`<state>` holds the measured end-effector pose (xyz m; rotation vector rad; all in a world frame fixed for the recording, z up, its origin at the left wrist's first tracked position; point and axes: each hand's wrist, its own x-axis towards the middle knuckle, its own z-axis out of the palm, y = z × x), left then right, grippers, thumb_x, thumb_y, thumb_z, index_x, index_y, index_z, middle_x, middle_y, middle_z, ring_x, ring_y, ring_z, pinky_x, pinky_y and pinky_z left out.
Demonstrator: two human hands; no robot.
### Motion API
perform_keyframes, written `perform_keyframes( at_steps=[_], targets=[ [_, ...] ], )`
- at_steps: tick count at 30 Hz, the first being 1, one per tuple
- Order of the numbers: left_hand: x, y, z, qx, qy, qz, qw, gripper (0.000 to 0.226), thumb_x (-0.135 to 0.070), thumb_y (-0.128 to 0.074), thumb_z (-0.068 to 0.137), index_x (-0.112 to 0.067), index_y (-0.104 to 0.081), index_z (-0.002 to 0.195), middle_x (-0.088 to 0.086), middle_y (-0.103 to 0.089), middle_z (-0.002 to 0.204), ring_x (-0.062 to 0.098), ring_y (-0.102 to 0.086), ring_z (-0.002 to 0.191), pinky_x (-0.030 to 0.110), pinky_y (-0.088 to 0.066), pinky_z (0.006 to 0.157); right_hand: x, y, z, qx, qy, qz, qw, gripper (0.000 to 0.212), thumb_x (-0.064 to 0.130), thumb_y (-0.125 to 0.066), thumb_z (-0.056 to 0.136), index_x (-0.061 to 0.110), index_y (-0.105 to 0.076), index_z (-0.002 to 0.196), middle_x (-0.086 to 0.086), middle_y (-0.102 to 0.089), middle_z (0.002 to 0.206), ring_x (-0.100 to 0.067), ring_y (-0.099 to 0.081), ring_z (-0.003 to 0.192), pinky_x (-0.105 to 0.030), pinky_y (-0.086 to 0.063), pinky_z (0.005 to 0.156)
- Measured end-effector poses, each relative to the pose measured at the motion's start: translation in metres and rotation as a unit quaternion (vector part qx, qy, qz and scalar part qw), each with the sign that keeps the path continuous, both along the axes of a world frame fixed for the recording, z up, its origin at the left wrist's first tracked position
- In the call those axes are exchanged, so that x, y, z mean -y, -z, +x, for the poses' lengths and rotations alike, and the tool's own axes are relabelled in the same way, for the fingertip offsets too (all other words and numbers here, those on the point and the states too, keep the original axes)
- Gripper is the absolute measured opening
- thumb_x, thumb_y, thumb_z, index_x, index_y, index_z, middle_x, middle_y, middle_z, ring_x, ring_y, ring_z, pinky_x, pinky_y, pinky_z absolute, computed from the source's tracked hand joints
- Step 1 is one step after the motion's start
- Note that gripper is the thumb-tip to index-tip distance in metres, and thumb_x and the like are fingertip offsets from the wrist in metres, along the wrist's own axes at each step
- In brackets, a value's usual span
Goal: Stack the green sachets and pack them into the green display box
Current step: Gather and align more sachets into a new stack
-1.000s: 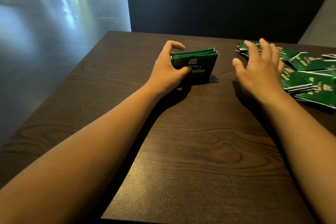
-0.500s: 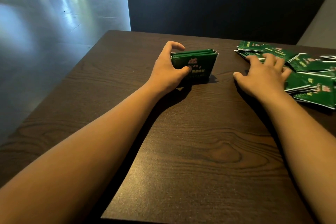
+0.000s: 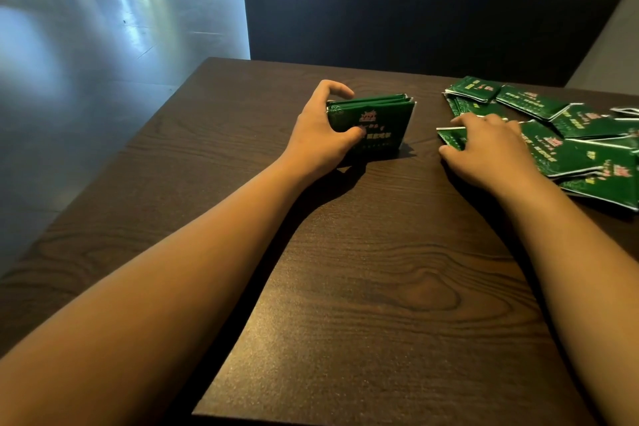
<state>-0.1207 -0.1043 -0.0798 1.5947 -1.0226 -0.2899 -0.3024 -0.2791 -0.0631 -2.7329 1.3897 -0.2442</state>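
Left hand (image 3: 316, 138) grips an upright stack of green sachets (image 3: 375, 124) standing on edge at mid-table (image 3: 345, 287), thumb across its front, while right hand (image 3: 487, 149) pinches one sachet (image 3: 449, 138) at the loose pile (image 3: 570, 138) on the table's right side.

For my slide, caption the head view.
Left hand grips stacked sachets upright; right hand picks one from the loose pile.
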Motion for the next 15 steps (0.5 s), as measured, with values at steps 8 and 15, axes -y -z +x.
perform_keyframes(
  at_steps=[8,15],
  targets=[
    [0.001,0.001,0.000,-0.006,-0.002,-0.002,1.000,0.043,-0.006,-0.076,0.089,-0.022,-0.050,0.120,-0.002,-0.058,0.121,0.019,-0.062,0.118,0.041,-0.060,0.096,-0.003,-0.001,-0.002,-0.031,0.022,0.019,0.999,0.067,0.056,-0.053,0.096,0.027,-0.033,0.153,-0.018,-0.039,0.153,-0.050,-0.036,0.137,-0.060,-0.037,0.110],
    [0.001,0.000,0.001,-0.007,-0.007,-0.005,1.000,0.043,-0.007,-0.076,0.089,-0.024,-0.050,0.119,-0.001,-0.057,0.122,0.020,-0.062,0.118,0.041,-0.061,0.094,-0.016,-0.005,0.005,0.022,-0.044,0.027,0.998,0.080,0.052,-0.065,0.092,0.020,-0.028,0.155,-0.021,-0.058,0.134,-0.043,-0.049,0.129,-0.049,-0.036,0.110]
  ],
)
